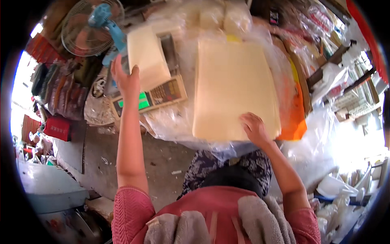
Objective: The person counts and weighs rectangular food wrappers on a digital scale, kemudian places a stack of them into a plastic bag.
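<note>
A large stack of cream sheets or flat bags (pixel 233 85) lies on clear plastic before me. My right hand (pixel 255 128) rests on its near right part, with the fingers slightly bent. Up at the left, my left hand (pixel 125 74) is raised beside a smaller cream stack (pixel 147 58), fingers and thumb spread apart. That smaller stack sits on a digital weighing scale (pixel 166 91) with a green-lit display. Whether the left thumb touches the stack's edge, I cannot tell.
A blue desk fan (pixel 105 18) stands behind my left hand. Orange plastic (pixel 297 122) shows along the right edge of the large stack. Plastic-wrapped bundles (pixel 225 15) are at the back. Dark and brown packs (pixel 64 91) hang or stand at the left, above a red bag (pixel 57 127).
</note>
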`<state>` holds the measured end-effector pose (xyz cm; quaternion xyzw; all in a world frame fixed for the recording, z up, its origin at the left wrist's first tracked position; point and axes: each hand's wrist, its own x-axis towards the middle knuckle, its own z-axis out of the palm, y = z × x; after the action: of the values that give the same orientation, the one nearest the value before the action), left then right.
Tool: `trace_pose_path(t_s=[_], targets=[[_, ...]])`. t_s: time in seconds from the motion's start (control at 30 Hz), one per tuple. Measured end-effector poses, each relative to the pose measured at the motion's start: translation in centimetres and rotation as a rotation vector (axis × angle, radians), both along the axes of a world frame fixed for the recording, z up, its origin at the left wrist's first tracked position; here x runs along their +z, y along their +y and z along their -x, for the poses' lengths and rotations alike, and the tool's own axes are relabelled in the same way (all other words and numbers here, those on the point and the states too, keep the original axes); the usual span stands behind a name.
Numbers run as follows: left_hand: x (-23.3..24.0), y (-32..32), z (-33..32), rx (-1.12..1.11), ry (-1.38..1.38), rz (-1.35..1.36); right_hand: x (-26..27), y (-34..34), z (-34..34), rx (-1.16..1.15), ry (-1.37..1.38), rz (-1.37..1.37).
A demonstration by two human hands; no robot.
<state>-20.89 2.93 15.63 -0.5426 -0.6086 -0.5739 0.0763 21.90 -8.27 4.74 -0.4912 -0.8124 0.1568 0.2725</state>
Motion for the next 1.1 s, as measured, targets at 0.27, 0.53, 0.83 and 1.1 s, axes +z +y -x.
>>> trace_pose_path(t_s=[0.27,0.53,0.83,1.1], targets=[[-9.5,-11.9,-12.0,-0.545,-0.167,0.317,2.8,-2.1,7.1,0.262,-0.155,-0.006],[-13.3,-12.8,-13.2,-0.616,-0.081,0.464,2.1,-1.3,10.0,0.312,-0.416,-0.145],[-15.2,-12.7,-13.0,-0.720,-0.367,0.476,1.1,-1.0,10.3,0.320,-0.032,-0.108],[-14.6,-12.8,-13.0,-0.799,-0.573,0.480,1.2,0.0,9.9,0.119,0.314,0.073]])
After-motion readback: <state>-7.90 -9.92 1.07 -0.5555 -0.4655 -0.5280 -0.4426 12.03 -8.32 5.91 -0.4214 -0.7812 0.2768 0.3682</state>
